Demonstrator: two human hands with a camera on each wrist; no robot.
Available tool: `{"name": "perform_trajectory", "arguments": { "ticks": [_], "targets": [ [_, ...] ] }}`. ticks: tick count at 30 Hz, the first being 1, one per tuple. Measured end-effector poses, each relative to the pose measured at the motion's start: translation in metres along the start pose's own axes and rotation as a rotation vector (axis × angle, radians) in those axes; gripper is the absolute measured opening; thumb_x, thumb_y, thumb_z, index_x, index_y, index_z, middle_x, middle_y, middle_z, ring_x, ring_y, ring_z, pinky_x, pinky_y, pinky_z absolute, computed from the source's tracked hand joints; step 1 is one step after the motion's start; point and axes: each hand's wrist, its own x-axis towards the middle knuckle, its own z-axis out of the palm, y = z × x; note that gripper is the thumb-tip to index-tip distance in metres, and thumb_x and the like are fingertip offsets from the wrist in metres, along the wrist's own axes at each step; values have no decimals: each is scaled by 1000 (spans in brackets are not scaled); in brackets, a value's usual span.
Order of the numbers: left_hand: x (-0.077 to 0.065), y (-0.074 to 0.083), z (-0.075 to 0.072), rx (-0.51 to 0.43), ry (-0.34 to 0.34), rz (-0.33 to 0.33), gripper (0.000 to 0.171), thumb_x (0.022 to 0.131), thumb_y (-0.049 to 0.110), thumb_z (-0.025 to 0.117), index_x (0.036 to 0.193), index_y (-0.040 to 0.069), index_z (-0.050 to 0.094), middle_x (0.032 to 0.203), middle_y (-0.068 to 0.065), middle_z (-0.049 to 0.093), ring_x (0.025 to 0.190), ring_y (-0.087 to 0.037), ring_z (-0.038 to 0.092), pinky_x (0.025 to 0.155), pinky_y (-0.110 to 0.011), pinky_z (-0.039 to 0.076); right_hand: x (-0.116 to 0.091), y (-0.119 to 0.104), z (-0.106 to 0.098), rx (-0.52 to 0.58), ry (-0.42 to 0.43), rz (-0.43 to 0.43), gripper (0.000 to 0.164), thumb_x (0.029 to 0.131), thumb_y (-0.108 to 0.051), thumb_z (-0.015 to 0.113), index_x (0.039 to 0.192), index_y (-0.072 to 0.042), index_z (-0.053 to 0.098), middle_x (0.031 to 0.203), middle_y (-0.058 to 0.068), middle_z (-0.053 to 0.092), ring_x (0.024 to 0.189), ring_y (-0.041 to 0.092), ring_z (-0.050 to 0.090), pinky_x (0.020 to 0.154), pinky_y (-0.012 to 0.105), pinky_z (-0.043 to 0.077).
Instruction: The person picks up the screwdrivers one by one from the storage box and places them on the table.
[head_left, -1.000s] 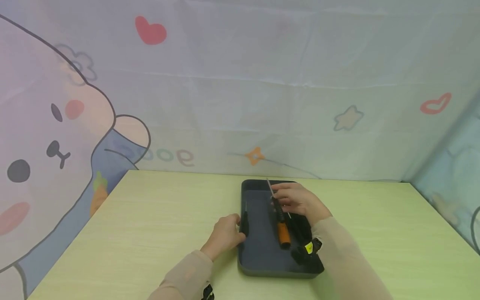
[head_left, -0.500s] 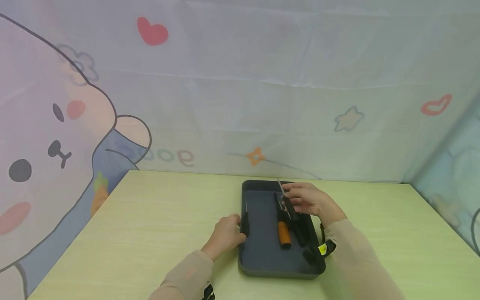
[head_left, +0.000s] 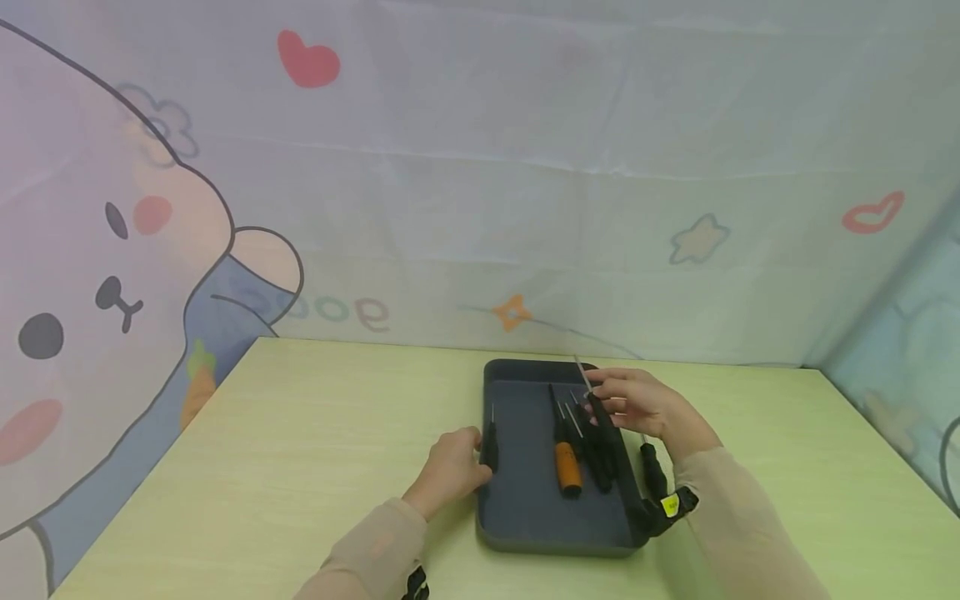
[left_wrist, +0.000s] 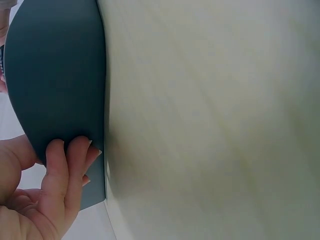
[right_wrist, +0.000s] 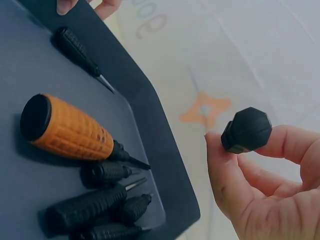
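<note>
My right hand [head_left: 637,404] pinches a black-handled screwdriver [head_left: 602,414] between thumb and fingers, its metal shaft pointing up and away. In the right wrist view the faceted butt of that screwdriver [right_wrist: 250,131] faces the camera. The held tool overlaps the right side of a dark grey tray [head_left: 517,525]. My left hand [head_left: 448,467] grips the tray's left wall; in the left wrist view its fingers [left_wrist: 59,170] lie against the outer wall. Inside the tray are an orange-handled screwdriver [right_wrist: 75,127], several black ones [right_wrist: 87,207], and a small black screwdriver [right_wrist: 75,50] along the left wall.
Another black-handled screwdriver [head_left: 652,471] lies on the pale wooden table [head_left: 322,425], just right of the tray and partly behind my right wrist strap [head_left: 670,506]. Behind the table hangs a printed cloth [head_left: 480,167].
My right hand has moved right with the black screwdriver, from above the orange handle toward the tray's right wall. More tools now show. My left hand stays in place.
</note>
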Motion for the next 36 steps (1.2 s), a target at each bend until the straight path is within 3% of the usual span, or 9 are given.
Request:
{"name": "perform_trajectory", "arguments": {
  "ticks": [4,13,21,31,36],
  "targets": [
    [1,-1,0,1,1,1,21,69,-5,63,89,-7,56,69,-6,52,55,-15,40,48,-24,33,-2,2,-5,19,-5,-7,59,93,-3,44,144,7,18,101,9,53,88,17,59,83,37,50],
    [1,-2,1,0,-4,0,22,70,-5,63,91,-7,56,69,-6,52,55,-15,40,48,-25,33,-10,1,-12,49,-11,-7,62,93,-4,46,145,7,14,101,6,54,86,14,59,80,33,51],
    [1,-2,1,0,-4,3,23,69,-5,62,91,-7,56,69,-6,51,55,-15,40,48,-24,32,-14,3,-21,23,3,-7,63,94,-7,47,146,6,13,114,10,47,89,15,60,83,35,49],
    [1,0,0,11,-14,-8,18,69,-5,63,85,-4,55,74,-8,55,60,-18,43,51,-26,35,-14,22,-49,68,-70,-57,73,86,-18,64,143,4,25,115,13,41,93,17,57,86,35,48],
    [2,0,-1,24,-8,-4,18,68,-5,63,85,-4,55,75,-9,56,60,-18,43,52,-26,36,-18,23,-47,69,5,-21,72,89,-12,59,145,6,17,113,11,43,91,15,58,83,31,50]
  ]
}}
